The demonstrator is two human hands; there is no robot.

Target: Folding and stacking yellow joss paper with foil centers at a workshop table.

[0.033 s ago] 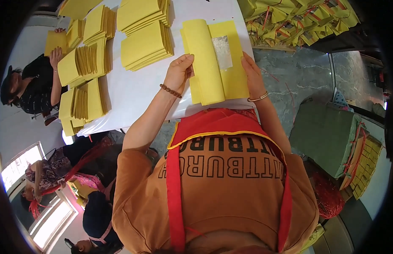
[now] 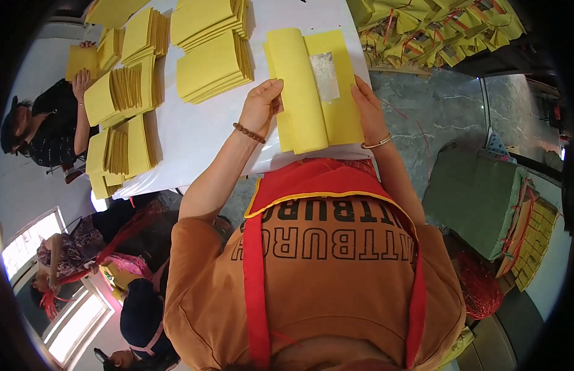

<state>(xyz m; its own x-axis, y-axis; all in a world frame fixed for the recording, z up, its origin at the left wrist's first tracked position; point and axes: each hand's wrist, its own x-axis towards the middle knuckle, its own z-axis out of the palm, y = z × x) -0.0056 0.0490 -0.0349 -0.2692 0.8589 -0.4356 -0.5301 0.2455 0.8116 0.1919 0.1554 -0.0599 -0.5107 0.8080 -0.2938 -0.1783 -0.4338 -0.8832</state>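
Observation:
A stack of yellow paper sheets (image 2: 345, 114) lies at the table's front edge, its left part curled over into a loose roll (image 2: 297, 93). On the bare right part sits a silvery rectangular patch (image 2: 326, 75). My left hand (image 2: 262, 106) is closed on the paper's left edge, thumb on top and fingers partly hidden behind it. At the opposite edge my right hand (image 2: 369, 110) grips the sheets between thumb and fingers; its fingertips are partly out of sight.
Folded yellow paper bundles (image 2: 214, 67) stand on the white table (image 2: 262, 162) to the left. A co-worker's hand (image 2: 81, 83) handles paper at the far left. More yellow paper with red strips (image 2: 435, 31) is piled at the far right. A green wrapped bale (image 2: 469, 198) stands on the right.

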